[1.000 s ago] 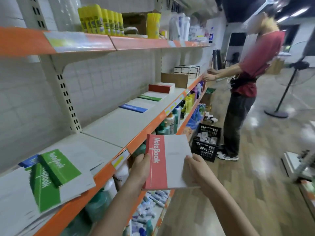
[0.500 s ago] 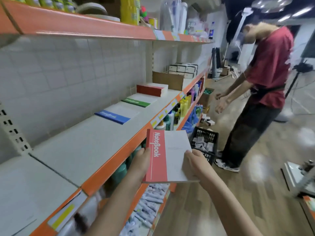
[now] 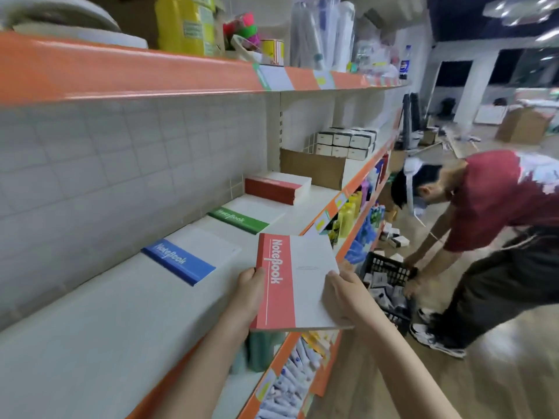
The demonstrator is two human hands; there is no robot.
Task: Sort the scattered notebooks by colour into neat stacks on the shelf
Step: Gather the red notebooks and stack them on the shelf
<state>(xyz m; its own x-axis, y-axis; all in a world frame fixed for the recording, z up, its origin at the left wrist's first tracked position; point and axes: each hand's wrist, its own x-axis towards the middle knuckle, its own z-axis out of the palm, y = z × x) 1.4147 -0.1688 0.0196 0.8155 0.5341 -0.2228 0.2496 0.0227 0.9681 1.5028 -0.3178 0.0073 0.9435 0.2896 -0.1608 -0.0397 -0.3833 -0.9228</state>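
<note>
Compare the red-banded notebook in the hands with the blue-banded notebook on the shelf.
The red-banded notebook is held off the shelf at its front edge, the left hand and right hand gripping its sides; the blue-banded notebook lies flat on the white shelf board, untouched. The band of one is red, of the other blue. Both have a white cover and "NoteBook" lettered on the band.

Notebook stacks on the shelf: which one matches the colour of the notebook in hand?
The red stack, farthest along the shelf, beyond the blue-spined stack and green-spined stack. Both hands hold a red-spined notebook.
</note>
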